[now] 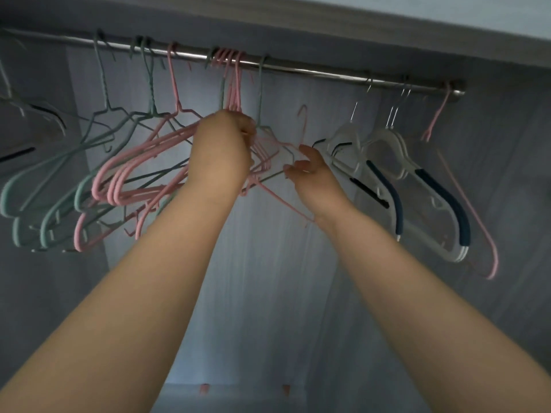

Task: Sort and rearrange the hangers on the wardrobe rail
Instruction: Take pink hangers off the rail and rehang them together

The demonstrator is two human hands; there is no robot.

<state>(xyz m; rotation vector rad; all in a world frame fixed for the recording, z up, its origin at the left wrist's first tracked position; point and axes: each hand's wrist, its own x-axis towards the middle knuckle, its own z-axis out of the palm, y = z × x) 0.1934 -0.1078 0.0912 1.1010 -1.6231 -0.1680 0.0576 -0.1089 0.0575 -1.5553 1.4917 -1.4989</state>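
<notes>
Left hand: grip is closing around the necks of a bunch of pink hangers, fingers curled, just below where their hooks are sitting packed together on the rail. The shoulders of the bunch are fanning out and down to the left of the wrist.

Right hand: grip is pinching the wire of a loose pink hanger, thumb up, fingers curled in. Its hook is standing free below the rail, touching nothing; its lower bar is running down past the wrist.

Left of the pink bunch, green hangers are hanging on the rail, tilted and overlapping the pink ones. One more green hook is sitting just right of the pink hooks.

Right of the right hand, white hangers with dark blue pads are hanging close together. At the rail's far right end a single pink hanger is hanging alone.

Wardrobe back panel is grey, behind everything.
</notes>
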